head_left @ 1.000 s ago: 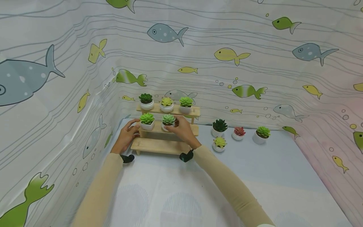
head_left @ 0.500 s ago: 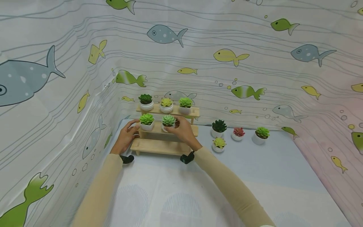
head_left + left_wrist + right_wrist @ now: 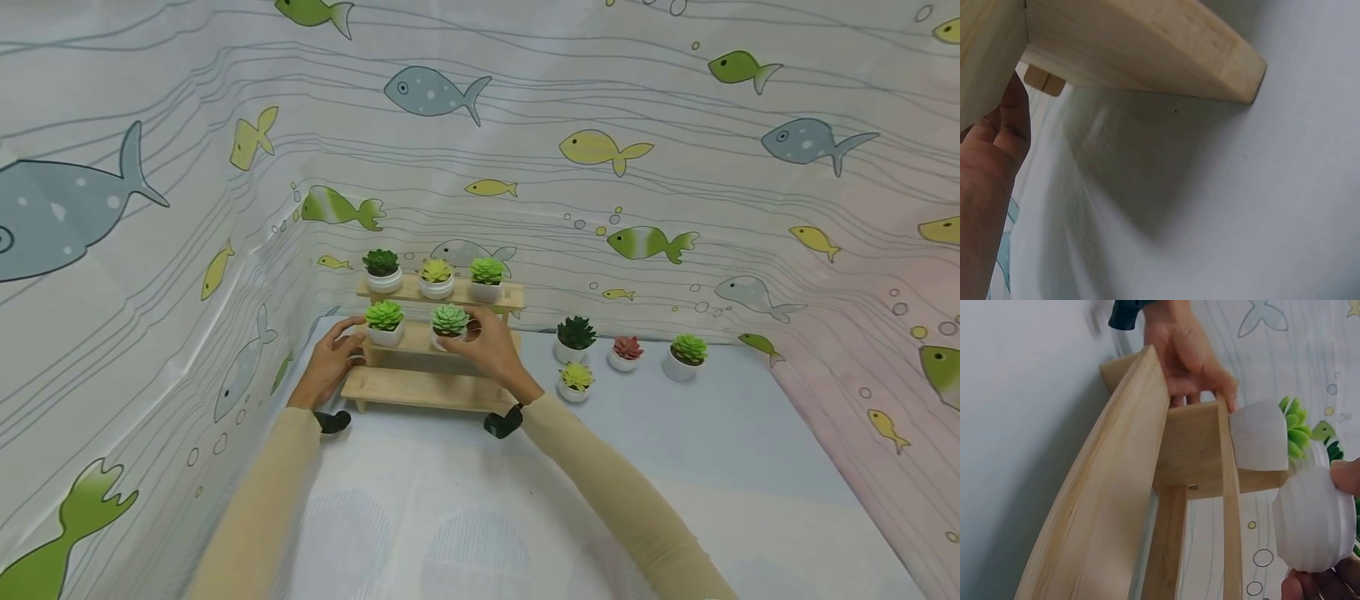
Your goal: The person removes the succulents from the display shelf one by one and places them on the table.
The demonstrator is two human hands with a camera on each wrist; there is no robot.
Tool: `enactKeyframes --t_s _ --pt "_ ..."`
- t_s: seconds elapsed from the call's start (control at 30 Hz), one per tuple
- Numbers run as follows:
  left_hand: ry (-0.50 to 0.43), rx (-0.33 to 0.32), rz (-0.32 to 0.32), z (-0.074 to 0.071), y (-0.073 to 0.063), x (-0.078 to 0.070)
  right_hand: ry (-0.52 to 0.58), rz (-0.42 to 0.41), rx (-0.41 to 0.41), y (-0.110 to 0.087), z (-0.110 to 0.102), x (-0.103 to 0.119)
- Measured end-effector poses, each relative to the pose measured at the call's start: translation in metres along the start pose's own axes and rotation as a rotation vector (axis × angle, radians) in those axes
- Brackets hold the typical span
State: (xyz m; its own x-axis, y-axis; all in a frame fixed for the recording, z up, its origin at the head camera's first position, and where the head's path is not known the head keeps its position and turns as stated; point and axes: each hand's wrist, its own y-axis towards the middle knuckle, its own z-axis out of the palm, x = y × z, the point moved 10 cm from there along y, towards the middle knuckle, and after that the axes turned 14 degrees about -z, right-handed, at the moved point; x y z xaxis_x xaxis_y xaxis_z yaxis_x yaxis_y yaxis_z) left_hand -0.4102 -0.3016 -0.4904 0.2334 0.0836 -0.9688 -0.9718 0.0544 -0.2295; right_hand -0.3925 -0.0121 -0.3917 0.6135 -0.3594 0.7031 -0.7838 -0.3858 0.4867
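Observation:
A tiered wooden stand point(image 3: 423, 389) holds small potted succulents. My right hand point(image 3: 491, 346) grips a white ribbed pot with a pale green succulent point(image 3: 449, 318) between thumb and fingers. In the right wrist view a gap separates that pot point(image 3: 1313, 519) from the middle shelf point(image 3: 1230, 506). To its left, a bright green succulent in a white pot point(image 3: 385, 323) rests on the same shelf. My left hand point(image 3: 330, 362) holds the stand's left end; the right wrist view has its thumb at the shelf edge and its fingers by the side panel.
Three potted succulents stand on the top shelf point(image 3: 416, 287). On the table to the right are a dark green succulent point(image 3: 576, 337), a yellow-green one point(image 3: 575, 382), a red one point(image 3: 626, 353) and a bright green one point(image 3: 686, 357). Fish-patterned cloth walls point(image 3: 525, 108) rise behind and at both sides.
The pale green succulent has shifted slightly right along the middle shelf, away from its neighbour, in my right hand. My left hand stays at the stand. The head view has turned slightly.

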Motion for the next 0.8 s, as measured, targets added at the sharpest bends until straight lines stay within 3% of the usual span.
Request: enactKeyframes --t_s 0.8 --pt "-0.004 0.006 0.001 0.002 -0.002 -0.001 0.036 0.005 -0.024 -0.021 -0.026 0.0"
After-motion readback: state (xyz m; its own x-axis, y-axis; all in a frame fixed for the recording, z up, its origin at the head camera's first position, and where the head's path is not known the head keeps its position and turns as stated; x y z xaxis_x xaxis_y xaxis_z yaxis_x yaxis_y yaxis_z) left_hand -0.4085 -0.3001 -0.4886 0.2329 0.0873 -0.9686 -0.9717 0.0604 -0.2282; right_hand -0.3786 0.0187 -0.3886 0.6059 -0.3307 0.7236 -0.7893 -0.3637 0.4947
